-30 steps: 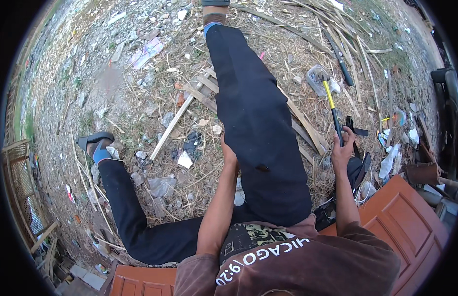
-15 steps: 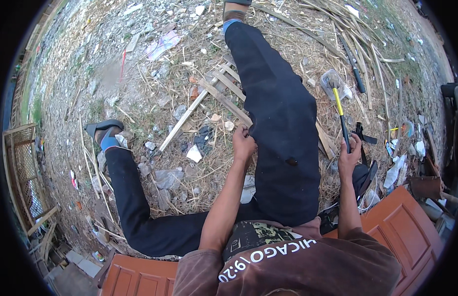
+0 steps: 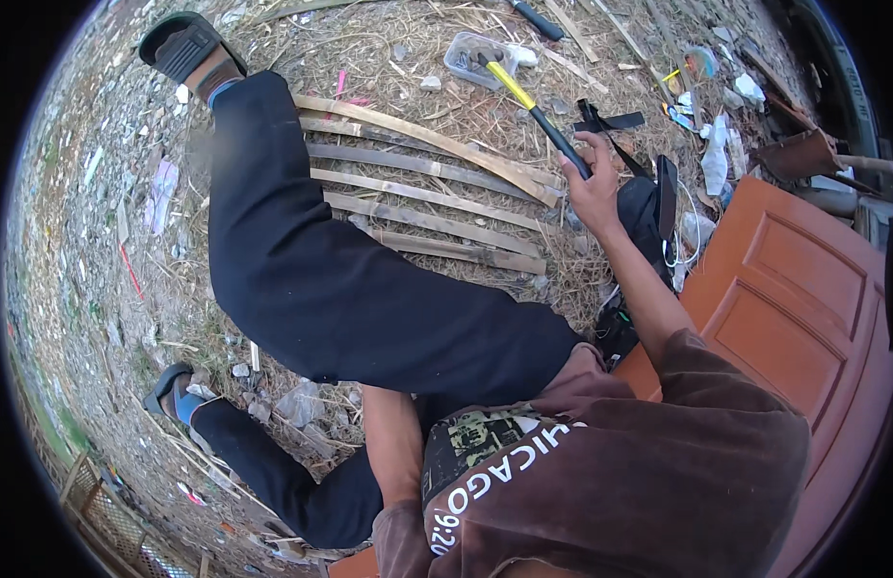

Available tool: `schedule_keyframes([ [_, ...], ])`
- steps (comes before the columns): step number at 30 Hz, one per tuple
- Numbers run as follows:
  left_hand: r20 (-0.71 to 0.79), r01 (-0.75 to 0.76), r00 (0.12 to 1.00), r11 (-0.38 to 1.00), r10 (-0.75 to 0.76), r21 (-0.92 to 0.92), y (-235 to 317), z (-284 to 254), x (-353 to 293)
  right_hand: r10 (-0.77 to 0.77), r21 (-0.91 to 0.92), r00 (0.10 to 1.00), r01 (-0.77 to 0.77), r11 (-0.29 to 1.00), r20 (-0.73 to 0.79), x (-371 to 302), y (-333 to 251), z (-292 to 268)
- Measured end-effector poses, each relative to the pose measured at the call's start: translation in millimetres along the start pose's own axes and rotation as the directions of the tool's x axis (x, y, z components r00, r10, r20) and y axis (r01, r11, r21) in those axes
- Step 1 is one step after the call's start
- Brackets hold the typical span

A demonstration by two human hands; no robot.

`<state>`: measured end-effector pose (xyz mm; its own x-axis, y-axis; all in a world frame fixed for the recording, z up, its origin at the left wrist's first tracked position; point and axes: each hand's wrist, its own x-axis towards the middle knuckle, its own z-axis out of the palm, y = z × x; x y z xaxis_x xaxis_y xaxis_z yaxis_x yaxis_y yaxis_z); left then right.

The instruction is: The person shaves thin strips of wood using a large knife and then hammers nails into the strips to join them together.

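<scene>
My right hand [image 3: 595,188], its fingers closed, holds the black lower end of a yellow-and-black hammer [image 3: 535,113]. The hammer slants up and left, its head over a clear plastic tub [image 3: 463,70]. My left forearm [image 3: 390,433] runs up behind my bent leg [image 3: 360,308] in dark trousers, which hides the left hand. Beyond that leg lies a row of several wooden slats [image 3: 417,183], side by side with gaps between them. A longer strip [image 3: 437,138] crosses over their far ends at an angle.
Beneath me is an orange-brown panelled door [image 3: 783,289]. A black bag [image 3: 641,207] with a white cable lies beside my right forearm. A black-handled tool [image 3: 538,19] rests beyond the tub. Stones, dry straw and litter cover the ground; a lattice panel [image 3: 109,525] stands at lower left.
The view has turned right, and my raised leg now stretches toward the upper left. More of the slats shows. My left hand has gone behind the leg; the right still holds the hammer.
</scene>
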<state>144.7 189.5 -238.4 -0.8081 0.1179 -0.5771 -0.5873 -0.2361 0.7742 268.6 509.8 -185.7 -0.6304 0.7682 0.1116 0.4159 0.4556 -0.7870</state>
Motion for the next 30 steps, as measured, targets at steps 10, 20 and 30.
schedule_keyframes([
  [10, 0.024, 0.018, 1.0, 0.998, -0.02, 0.057, -0.1, 0.5, -7.9, 0.089, -0.014, 0.996, -0.089, 0.996, 0.016, -10.7, 13.2, -13.9],
  [20, -0.027, -0.041, 0.999, 0.999, 0.041, 0.015, -1.1, -2.4, -4.9, 0.113, 0.09, 0.993, -0.116, 0.989, 0.043, -13.3, 17.9, -2.8],
  [30, -0.036, -0.068, 0.997, 0.997, 0.066, -0.047, -10.5, 14.0, 11.0, -0.002, 0.085, 0.997, -0.004, 0.996, 0.077, -7.6, 17.1, 1.6],
])
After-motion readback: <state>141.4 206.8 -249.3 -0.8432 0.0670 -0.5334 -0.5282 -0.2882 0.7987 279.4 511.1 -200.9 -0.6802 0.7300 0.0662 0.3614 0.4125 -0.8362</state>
